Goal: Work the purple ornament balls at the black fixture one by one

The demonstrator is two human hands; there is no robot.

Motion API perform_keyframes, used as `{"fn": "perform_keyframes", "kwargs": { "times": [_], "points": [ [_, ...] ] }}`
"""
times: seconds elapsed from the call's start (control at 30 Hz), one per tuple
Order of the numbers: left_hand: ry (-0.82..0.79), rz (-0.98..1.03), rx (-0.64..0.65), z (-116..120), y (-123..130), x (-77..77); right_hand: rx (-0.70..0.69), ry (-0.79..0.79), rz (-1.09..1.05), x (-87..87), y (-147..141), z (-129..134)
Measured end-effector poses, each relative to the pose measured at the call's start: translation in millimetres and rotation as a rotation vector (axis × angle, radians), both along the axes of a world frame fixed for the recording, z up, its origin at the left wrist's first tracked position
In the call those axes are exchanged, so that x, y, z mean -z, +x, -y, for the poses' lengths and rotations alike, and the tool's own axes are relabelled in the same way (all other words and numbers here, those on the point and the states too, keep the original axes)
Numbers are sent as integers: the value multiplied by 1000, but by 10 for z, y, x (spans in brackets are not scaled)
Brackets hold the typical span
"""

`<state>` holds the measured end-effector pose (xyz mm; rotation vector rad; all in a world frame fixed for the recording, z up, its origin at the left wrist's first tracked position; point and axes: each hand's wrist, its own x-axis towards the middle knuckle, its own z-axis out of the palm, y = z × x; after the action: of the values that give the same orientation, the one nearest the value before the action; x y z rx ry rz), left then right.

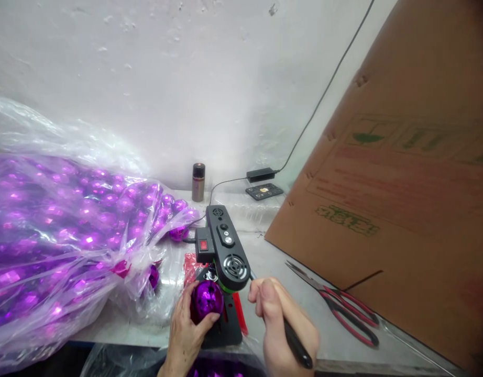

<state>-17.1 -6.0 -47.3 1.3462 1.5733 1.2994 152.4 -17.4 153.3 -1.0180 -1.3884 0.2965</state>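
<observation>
At the near edge of the table [265, 256], a small black benchtop machine with a red rocker switch and round vent grilles [224, 246] stands on a flat black base, and a shiny purple faceted plastic ball [206, 299] sits under its overhanging head. The ball rests against the base, just below the green ring under the head, so the work on this one ball looks to be in hand rather than finished. A large clear plastic bag full of the same purple balls [68, 230] lies along the left side of the table, its mouth open toward the machine, with a few balls loose at the opening; whether these are done or waiting I cannot tell.

The left hand [186, 327] comes up from the near edge, palm turned inward, its grip closed around the ball with the thumb across the lower front and the fingers behind. The right hand [283, 324] is curled in a fist-like grip on a slim black pen-shaped tool [296, 343], held like a pencil, its tip slanting up toward the machine's head; the tip itself is hidden behind the fingers.

Red-handled scissors [343, 309] lie to the right, near a leaning brown cardboard sheet [402, 183].
</observation>
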Motion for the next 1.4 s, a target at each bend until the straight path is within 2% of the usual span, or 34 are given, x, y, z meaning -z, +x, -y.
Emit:
{"fn": "perform_keyframes", "kwargs": {
  "times": [0.2, 0.4, 0.57, 0.87, 1.03, 1.23, 1.4],
  "points": [
    [27, 19, 30, -71, -35, 66, 4, -34, 12, -6, 11, 33],
    [-11, 131, 107, -28, -33, 109, 67, -165, -248, -80, -199, 113],
    [-53, 166, 216, 7, -48, 153, 85, -183, -326, -140, -299, 151],
    [-74, 172, 83, -21, -11, -59, 75, -164, -315, -118, -301, 167],
    [-130, 253, 66, -108, -133, -145, 86, -150, -293, -132, -309, 168],
    [-287, 395, 36, -252, -305, -163, 73, -115, -262, -106, -269, 151],
    [-251, 347, -1, -215, -246, -243, -46, -1, -61, 6, -94, 95]
  ]
}}
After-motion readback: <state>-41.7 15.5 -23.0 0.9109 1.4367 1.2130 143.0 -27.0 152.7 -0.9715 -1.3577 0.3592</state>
